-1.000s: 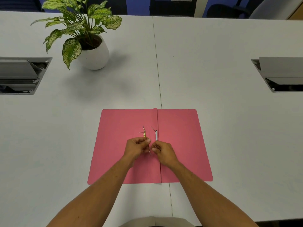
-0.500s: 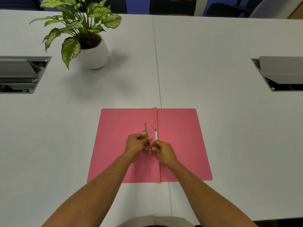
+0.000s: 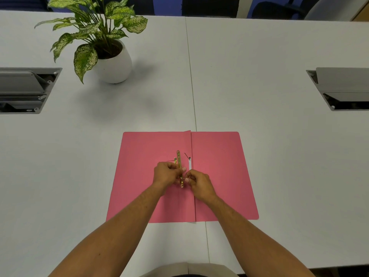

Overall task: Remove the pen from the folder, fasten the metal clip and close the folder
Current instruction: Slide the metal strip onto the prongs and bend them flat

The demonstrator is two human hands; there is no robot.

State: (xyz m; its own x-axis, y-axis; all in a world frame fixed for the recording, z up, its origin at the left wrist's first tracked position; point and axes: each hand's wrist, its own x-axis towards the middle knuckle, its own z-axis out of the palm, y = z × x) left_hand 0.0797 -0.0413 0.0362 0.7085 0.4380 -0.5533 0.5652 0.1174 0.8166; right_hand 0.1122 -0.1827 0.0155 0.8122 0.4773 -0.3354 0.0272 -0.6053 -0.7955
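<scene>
White table (image 3: 259,136), seam running toward the viewer. Pink folder (image 3: 219,176) lies open flat on it, spine along the seam. Potted plant (image 3: 111,58) in a white pot, well beyond the folder's far left corner. Grey cable hatches (image 3: 26,89) set in the table to either side of the folder, well apart. Left hand (image 3: 167,173) over the folder's left leaf, just beside the spine, fingers pressed on the brass metal clip bar (image 3: 180,166), which lies parallel to the spine. Right hand (image 3: 197,183) at the spine, thumb and forefinger pinched; what they pinch too small to tell. No pen can be made out.
</scene>
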